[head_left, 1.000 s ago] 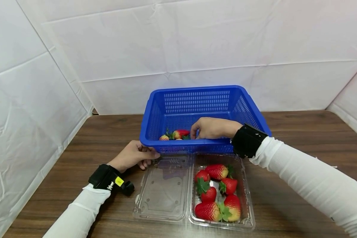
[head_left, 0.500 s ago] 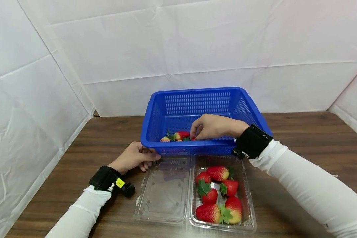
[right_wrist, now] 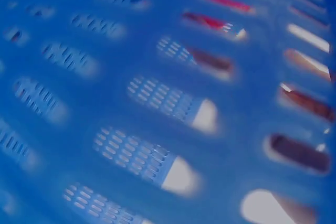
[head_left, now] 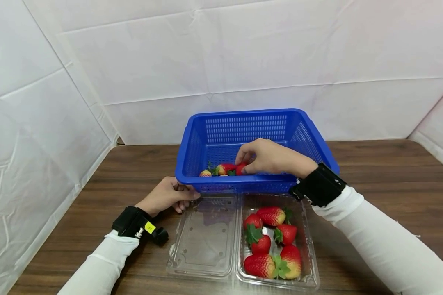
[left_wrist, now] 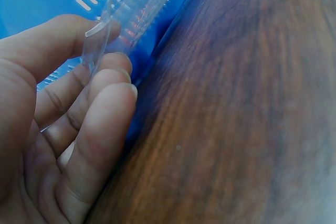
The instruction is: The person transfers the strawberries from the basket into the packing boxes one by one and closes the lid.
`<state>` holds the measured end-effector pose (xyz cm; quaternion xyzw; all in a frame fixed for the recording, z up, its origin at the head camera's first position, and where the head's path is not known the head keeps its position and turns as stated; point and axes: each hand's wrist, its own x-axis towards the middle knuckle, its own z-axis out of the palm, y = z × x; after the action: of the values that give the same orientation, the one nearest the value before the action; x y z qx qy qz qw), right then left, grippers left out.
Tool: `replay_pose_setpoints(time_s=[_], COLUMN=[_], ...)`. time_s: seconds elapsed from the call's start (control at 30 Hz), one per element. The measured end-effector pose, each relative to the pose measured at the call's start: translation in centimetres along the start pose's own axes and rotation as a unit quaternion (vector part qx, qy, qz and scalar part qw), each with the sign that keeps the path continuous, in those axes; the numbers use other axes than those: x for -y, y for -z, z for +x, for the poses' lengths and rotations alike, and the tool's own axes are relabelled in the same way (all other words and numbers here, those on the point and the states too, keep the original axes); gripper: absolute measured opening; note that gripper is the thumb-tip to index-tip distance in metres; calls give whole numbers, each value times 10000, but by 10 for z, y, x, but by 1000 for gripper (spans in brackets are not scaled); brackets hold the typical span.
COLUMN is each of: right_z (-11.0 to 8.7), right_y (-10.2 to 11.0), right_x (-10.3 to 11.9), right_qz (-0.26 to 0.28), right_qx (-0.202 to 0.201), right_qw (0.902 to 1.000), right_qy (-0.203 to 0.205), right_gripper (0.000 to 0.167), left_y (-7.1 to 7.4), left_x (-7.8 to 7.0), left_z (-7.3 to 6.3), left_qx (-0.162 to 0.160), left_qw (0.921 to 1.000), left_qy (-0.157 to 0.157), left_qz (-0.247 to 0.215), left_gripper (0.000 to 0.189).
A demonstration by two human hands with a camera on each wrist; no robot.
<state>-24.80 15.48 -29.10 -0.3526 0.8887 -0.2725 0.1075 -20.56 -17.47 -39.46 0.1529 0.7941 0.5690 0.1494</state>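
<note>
Nearest, a tray (head_left: 311, 252) and its lid (head_left: 206, 241) lie open side by side on the worktop (head_left: 384, 176), tray right and lid left, presumably to leave the tray within reach from above. Six strawberries (head_left: 259, 265) rest in the tray, with bare floor showing between them. At the lid's far left corner, the left hand (head_left: 170, 194) pinches the clear edge between thumb and bent fingers, probably to steady it. Just beyond stands the basket (head_left: 221, 128), its near wall close to the far edges of tray and lid, which likely lets all three be reached from one position. Above the near part of the basket, the right hand (head_left: 266, 156) has its fingers closed to the width of one berry (head_left: 240, 169), held between thumb and fingertips inside the basket. Other berries (head_left: 226, 168) lie left of it.

Materials, in the same order: tray and lid are thin, glossy, clear plastic with rounded corners, the lid bearing small round marks. The strawberries are tapered and seed-pitted, red with yellow patches and green leaves. The worktop is dark and wood-grained. The basket is blue plastic, pierced by rows of slots. Farthest, a creased white sheet (head_left: 266, 49) forms the backdrop.
</note>
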Motion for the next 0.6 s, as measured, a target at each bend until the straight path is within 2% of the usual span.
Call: replay_pose_setpoints(time_s=[0.23, 0.6], right_z=[-11, -17], right_y=[1, -5], right_x=[3, 3], right_qz=[122, 438], right_qx=[-354, -491], right_qw=[9990, 9978], right_qy=[248, 57], right_gripper=[13, 17], left_y=[0, -1], left_x=[-1, -2], left_z=[2, -1], left_qx=[10, 22], left_qw=[10000, 10000], left_qy=[-25, -12], left_qz=[16, -13], left_gripper=[18, 20])
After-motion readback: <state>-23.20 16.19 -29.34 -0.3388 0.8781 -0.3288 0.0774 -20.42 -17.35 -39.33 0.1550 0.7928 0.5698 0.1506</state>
